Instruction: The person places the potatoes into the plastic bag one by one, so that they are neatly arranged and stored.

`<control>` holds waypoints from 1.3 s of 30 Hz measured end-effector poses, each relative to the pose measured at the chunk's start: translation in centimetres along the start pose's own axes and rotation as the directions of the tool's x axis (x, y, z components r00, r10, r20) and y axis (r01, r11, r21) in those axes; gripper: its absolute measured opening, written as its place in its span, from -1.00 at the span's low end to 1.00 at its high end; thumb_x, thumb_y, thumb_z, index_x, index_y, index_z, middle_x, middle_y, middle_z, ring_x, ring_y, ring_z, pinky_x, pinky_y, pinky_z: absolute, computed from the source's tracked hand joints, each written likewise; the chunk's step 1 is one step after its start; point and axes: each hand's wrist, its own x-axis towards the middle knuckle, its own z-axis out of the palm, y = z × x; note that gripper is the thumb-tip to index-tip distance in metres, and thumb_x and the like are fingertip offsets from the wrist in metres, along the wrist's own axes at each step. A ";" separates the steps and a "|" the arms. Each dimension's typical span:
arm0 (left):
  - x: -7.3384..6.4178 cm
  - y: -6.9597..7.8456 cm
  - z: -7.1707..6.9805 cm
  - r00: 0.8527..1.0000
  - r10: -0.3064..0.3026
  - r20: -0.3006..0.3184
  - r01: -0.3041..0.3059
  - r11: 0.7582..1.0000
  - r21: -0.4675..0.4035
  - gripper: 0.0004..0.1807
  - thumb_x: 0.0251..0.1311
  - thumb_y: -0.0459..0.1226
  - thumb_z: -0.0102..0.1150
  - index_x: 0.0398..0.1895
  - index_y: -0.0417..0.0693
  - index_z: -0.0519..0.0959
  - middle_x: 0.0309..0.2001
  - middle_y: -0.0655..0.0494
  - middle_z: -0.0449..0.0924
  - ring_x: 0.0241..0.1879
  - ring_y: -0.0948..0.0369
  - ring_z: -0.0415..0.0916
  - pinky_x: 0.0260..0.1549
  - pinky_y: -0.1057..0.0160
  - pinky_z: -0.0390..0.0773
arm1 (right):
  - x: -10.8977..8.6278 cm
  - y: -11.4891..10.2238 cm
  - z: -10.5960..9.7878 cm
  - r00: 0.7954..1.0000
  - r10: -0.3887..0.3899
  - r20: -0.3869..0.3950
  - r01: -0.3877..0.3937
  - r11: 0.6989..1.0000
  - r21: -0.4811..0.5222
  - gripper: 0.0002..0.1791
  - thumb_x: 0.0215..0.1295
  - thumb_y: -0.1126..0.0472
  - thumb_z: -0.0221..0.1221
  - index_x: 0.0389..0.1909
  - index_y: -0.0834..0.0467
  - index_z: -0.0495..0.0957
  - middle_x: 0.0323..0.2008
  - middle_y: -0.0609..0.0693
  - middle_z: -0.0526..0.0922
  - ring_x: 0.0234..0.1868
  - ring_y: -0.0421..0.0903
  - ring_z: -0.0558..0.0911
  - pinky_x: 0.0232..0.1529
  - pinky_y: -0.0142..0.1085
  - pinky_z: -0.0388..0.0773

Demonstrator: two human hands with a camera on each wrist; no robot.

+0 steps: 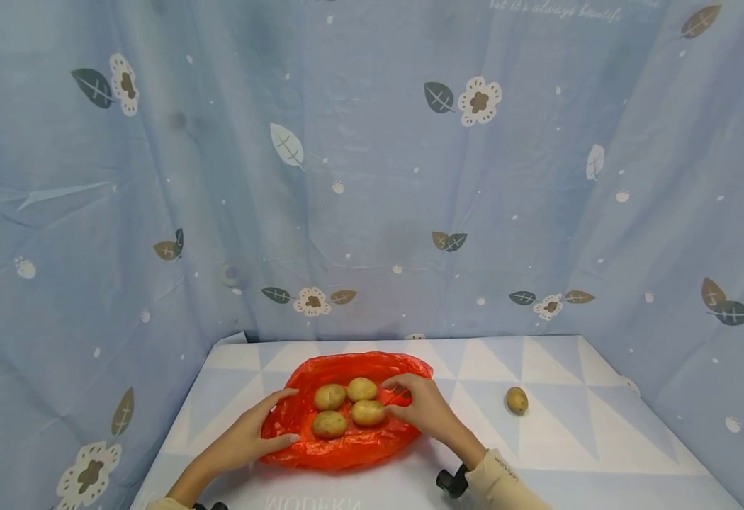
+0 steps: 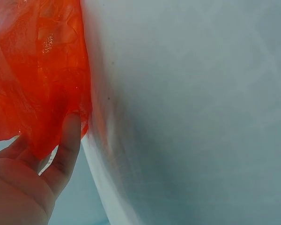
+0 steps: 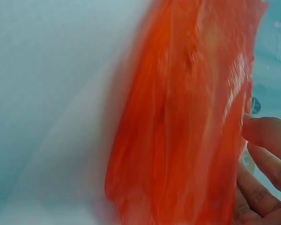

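A red plastic bag (image 1: 321, 453) lies spread on the table with its mouth turned up, and several potatoes (image 1: 330, 425) rest inside it. At the bag's left side, my left hand (image 1: 254, 432) has its thumb and fingers spread apart over the rim; in the left wrist view one digit touches the red film (image 2: 42, 84). My right hand (image 1: 426, 407) reaches over the right rim, thumb and fingers apart, close to the nearest potatoes. The right wrist view has the thumb (image 3: 267, 131) against the bag's upper edge. Some fingers are partly hidden behind the film.
A single potato (image 1: 516, 401) lies on the table to the right of the bag. The table (image 1: 570, 439) wears a white and pale blue triangle-patterned cover. A blue curtain (image 1: 372, 177) with flowers and leaves stands behind and at both sides.
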 end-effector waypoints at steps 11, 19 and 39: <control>0.1 0.0 0.3 1.000 -0.023 -0.004 0.023 1.000 -0.006 -0.13 0.18 0.04 0.47 0.51 0.07 0.30 0.48 -0.16 0.29 0.39 -0.22 0.30 0.16 -0.27 0.53 | -1.1 1.4 -3.1 0.994 -0.003 -0.112 -0.002 0.999 -0.040 -0.61 0.15 0.24 0.51 0.01 0.11 0.71 -0.07 0.07 0.75 -0.07 0.11 0.71 -0.02 0.05 0.69; -0.1 0.1 0.3 1.000 -0.024 -0.002 0.024 1.000 -0.010 -0.13 0.18 0.02 0.47 0.51 0.08 0.30 0.48 -0.18 0.27 0.39 -0.22 0.29 0.17 -0.28 0.52 | -1.8 2.4 -5.3 0.986 0.033 -0.163 -0.038 0.999 -0.029 -0.59 0.16 0.23 0.51 0.04 0.15 0.70 -0.07 0.06 0.75 -0.07 0.04 0.71 0.00 0.00 0.70; 0.1 -0.3 0.2 1.000 0.022 -0.014 -0.022 1.000 0.001 -0.14 0.21 0.04 0.45 0.52 0.07 0.29 0.47 -0.11 0.30 0.42 -0.19 0.26 0.25 -0.33 0.42 | -5.1 6.7 -8.8 0.934 0.164 -0.317 -0.207 0.973 -0.105 -0.56 0.09 0.23 0.55 0.02 0.11 0.71 -0.09 -0.02 0.76 -0.08 -0.02 0.71 -0.06 -0.13 0.71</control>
